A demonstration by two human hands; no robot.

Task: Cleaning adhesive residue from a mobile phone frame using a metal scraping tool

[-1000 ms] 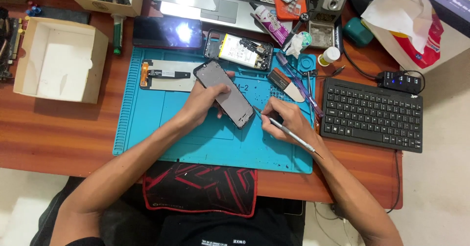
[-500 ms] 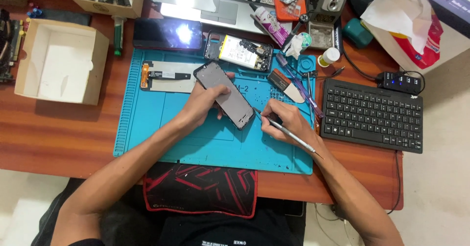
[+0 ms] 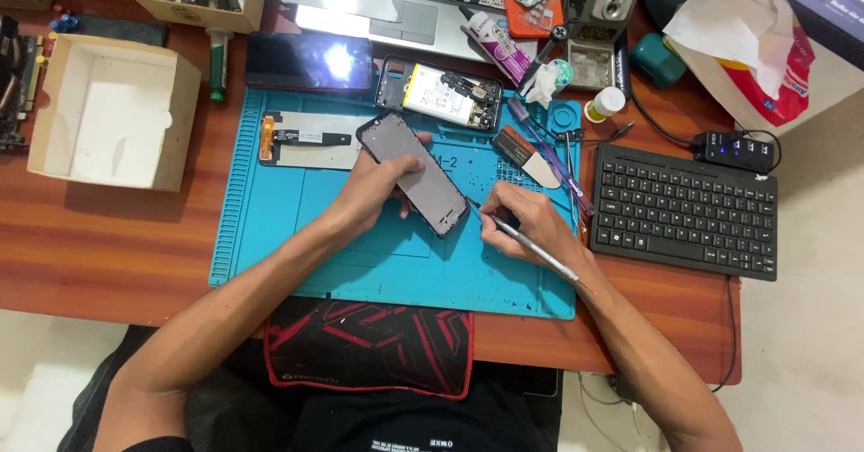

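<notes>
Barely anything has shifted in the last second: the phone screen panel [image 3: 414,175] stays tilted over the blue repair mat [image 3: 270,236], left hand [image 3: 373,189] clamped around it. Right hand [image 3: 531,227] keeps its fingers pinched on a metal pry tool [image 3: 531,247], tip at the panel's lower corner. The opened phone body [image 3: 441,96] and spudger [image 3: 526,157] crowd in just behind.

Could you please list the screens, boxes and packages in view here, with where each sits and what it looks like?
Phone screen panel: dark grey rectangle, tilted, held in the left hand over the blue mat.
Dark phone: black glossy rectangle behind the mat, reflecting light.
Cardboard box: open, pale, on the desk at left.
Glue tube: white and purple, lying by the laptop.
Plastic bag: white and red, far right.
</notes>
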